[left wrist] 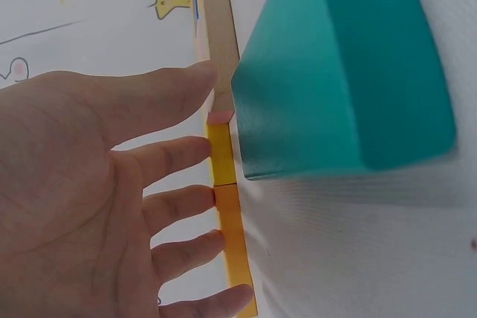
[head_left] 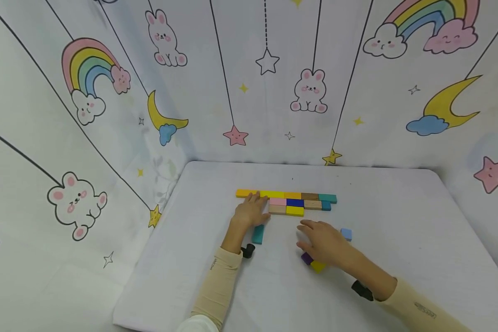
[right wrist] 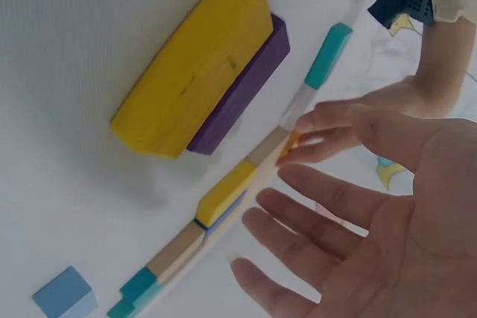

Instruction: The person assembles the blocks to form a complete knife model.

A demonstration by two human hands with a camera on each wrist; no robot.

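Rows of coloured blocks lie side by side on the white table; the back row has an orange block, a yellow block and a brown block. My left hand touches the left part of these rows, fingers spread, thumb by a wooden block. A teal block lies just below that hand. My right hand hovers with relaxed fingers and holds nothing. Beneath it are a purple block and a yellow block, side by side.
A light blue block lies right of my right hand. The white table meets a patterned cloth wall at the back. Black wrist devices show at the left wrist and right wrist.
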